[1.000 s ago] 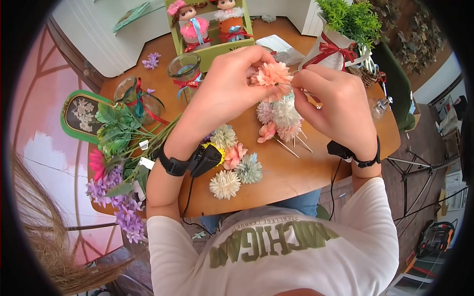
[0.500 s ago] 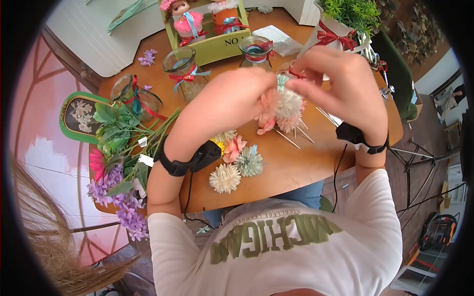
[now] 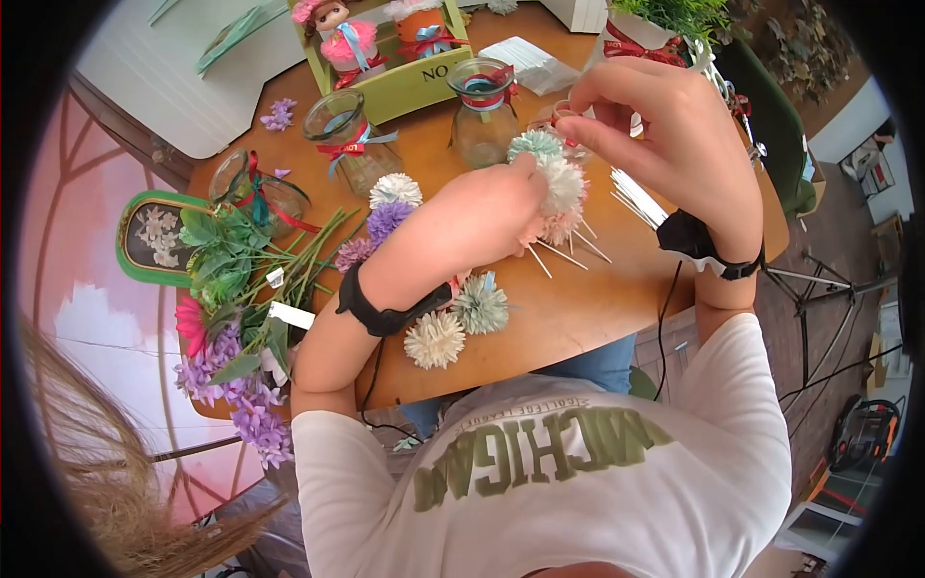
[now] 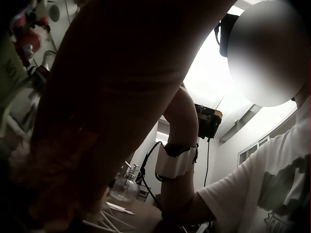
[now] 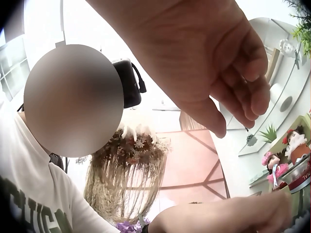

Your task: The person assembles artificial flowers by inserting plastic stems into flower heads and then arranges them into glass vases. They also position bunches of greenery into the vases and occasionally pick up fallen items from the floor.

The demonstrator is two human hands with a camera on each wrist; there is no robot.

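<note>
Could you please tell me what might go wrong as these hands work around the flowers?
The left hand, at the flower cluster, could knock the glass vase just beyond it. The left wrist strap, near the cream flower in the head view, might brush it aside. The right hand, if lowered carelessly, could scatter the white sticks.

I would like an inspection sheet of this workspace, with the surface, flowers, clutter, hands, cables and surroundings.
Surface: brown table, partly covered.
Job's things: flower cluster; white sticks to its right.
Clutter: ribboned glass vases, green box with dolls.
Left hand: at the flower cluster; grip unclear.
Right hand: raised, thumb apart from fingers, nothing seen held.
Cables: black cable below each wristband.
Surroundings: green chair and tripod beyond the table's right side.
</note>
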